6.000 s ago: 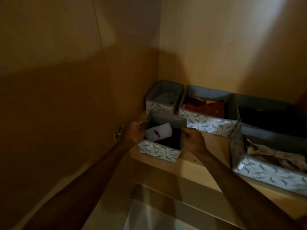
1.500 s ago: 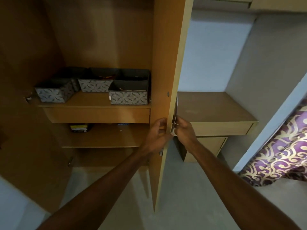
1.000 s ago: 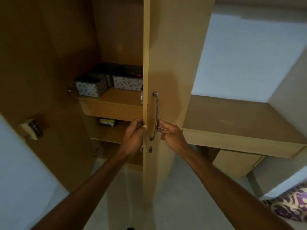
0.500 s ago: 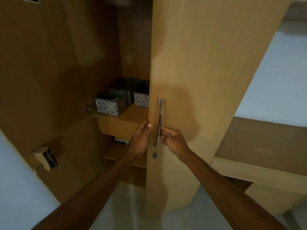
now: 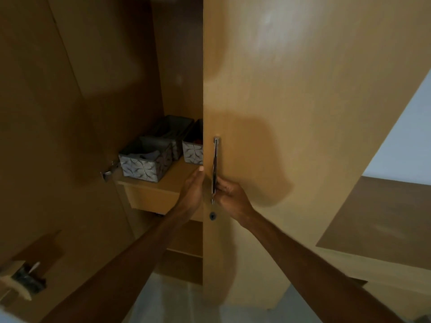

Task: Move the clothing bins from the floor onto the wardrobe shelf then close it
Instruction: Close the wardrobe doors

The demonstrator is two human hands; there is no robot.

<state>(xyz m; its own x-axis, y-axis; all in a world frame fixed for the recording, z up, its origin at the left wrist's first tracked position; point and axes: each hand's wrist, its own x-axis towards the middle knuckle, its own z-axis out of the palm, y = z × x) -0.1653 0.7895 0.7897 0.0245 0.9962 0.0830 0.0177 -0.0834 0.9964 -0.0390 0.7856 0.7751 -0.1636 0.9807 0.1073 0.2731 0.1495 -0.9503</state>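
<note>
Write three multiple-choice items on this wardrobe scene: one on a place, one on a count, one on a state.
1. Where do the patterned bins stand?
A. on the floor
B. on the wardrobe shelf
C. on the side desk

2. How many bins show left of the door edge?
A. one
B. three
C. six

3. What state is the door in?
A. fully shut
B. partly open
C. off its hinges

Key:
1 B: they sit on the shelf board.
2 B: one is in front, one behind it, and one is cut off by the door.
3 B: a gap shows, while the right hand grips the handle and the left hand holds the door's edge.
</note>
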